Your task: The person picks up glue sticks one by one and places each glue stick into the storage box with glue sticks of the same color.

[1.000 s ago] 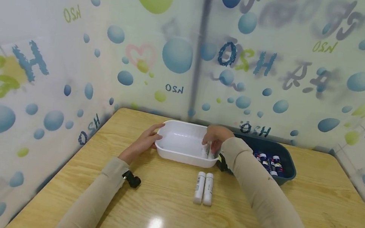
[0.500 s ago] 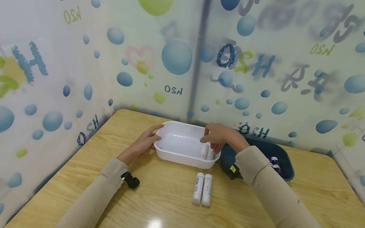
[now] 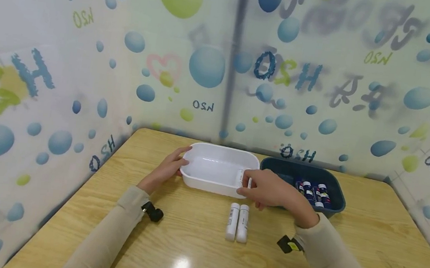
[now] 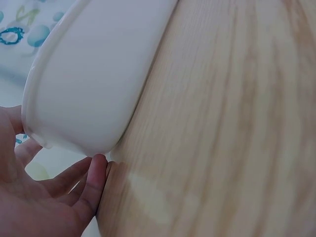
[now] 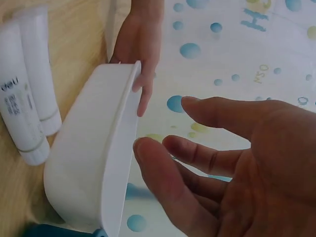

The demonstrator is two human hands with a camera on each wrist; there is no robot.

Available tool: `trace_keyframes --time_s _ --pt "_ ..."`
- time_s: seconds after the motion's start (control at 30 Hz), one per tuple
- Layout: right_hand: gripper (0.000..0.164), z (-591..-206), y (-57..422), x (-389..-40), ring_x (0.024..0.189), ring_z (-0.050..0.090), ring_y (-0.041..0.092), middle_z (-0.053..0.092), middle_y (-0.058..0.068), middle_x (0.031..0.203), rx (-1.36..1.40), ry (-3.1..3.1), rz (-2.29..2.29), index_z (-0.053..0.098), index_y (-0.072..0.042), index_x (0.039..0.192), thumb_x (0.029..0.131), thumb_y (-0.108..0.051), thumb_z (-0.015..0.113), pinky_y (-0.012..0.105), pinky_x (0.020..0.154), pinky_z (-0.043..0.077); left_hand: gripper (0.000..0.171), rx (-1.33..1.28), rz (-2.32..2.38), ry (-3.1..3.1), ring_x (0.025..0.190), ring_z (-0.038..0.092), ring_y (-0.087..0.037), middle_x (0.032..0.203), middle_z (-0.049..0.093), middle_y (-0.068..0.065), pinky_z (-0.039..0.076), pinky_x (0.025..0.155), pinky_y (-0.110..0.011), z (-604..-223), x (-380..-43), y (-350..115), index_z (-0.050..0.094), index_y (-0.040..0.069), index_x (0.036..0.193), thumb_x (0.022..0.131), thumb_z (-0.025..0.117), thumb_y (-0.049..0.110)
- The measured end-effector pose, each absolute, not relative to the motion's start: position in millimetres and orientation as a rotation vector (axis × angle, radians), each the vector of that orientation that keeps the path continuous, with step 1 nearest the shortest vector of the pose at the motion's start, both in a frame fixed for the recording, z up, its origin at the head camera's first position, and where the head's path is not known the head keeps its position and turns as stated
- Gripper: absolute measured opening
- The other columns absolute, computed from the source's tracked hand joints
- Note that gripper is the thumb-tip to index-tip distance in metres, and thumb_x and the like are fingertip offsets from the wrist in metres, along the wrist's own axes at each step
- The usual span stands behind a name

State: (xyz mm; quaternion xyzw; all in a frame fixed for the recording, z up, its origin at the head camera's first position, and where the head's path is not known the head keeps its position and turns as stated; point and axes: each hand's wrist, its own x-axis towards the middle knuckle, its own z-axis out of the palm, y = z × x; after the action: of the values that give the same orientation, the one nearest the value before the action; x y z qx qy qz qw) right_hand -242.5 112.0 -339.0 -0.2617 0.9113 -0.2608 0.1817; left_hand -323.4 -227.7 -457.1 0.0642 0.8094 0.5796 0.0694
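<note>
My left hand [image 3: 166,170] holds the left end of a white plastic basin [image 3: 202,185], thumb over the rim and other fingers at the outside of the wall. My right hand [image 3: 268,189] is at the basin's right end, overlapping its rim in the head view. In the right wrist view its fingers [image 5: 165,177] are loosely bent and apart, with nothing between them. White glue sticks [image 3: 239,178] stand or lie at the basin's right end, partly hidden by this hand. Two more glue sticks [image 3: 243,223], labelled deli, lie side by side on the table in front.
A dark teal bin [image 3: 335,184] stands right of the basin, holding several small dark blue bottles [image 3: 321,192] with white caps. The wooden table [image 3: 192,256] meets walls [image 3: 189,81] covered with a printed bubble pattern at the back and left.
My right hand has come out of the basin and moved toward me, over its right front rim. More of the teal bin shows. The left hand keeps its place.
</note>
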Motion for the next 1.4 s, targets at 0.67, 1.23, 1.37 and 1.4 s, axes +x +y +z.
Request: trace_keyframes --time_s 0.67,1.23,1.37,1.4 --pt "0.022 -376 138 -236 0.065 0.063 0.018 0.07 0.012 0.087 -0.738 2.436 -0.943 0.064 -0.008 0.11 0.102 -0.028 0.066 0.033 0.062 0.057 0.06 0.158 1.736 2.44 0.083 0.059 -0.013 0.137 0.057 -0.031 0.05 0.074 -0.023 -456 -320 -228 0.031 0.02 0.164 0.107 0.049 0.02" --pt "0.039 -397 139 -246 0.07 0.064 0.024 0.07 0.012 0.093 -0.64 2.511 -0.885 0.064 -0.007 0.133 0.1 -0.027 0.067 0.032 0.063 0.054 0.06 0.172 1.744 2.447 0.093 0.062 -0.018 0.14 0.056 -0.032 0.051 0.076 -0.024 -453 -323 -225 0.032 0.021 0.163 0.107 0.05 0.021" --pt "0.049 -401 137 -246 0.07 0.066 0.022 0.07 0.007 0.083 -0.592 2.509 -0.813 0.062 -0.007 0.141 0.1 -0.032 0.067 0.03 0.063 0.053 0.06 0.167 1.753 2.406 0.093 0.062 -0.021 0.141 0.055 -0.034 0.053 0.078 -0.027 -449 -321 -225 0.03 0.017 0.164 0.107 0.049 0.018" --pt "0.05 -402 136 -247 0.069 0.066 0.021 0.07 0.006 0.081 -0.585 2.507 -0.796 0.061 -0.006 0.142 0.1 -0.033 0.068 0.03 0.063 0.053 0.06 0.167 1.754 2.394 0.094 0.061 -0.022 0.141 0.054 -0.034 0.053 0.08 -0.029 -447 -320 -225 0.029 0.015 0.164 0.107 0.048 0.017"
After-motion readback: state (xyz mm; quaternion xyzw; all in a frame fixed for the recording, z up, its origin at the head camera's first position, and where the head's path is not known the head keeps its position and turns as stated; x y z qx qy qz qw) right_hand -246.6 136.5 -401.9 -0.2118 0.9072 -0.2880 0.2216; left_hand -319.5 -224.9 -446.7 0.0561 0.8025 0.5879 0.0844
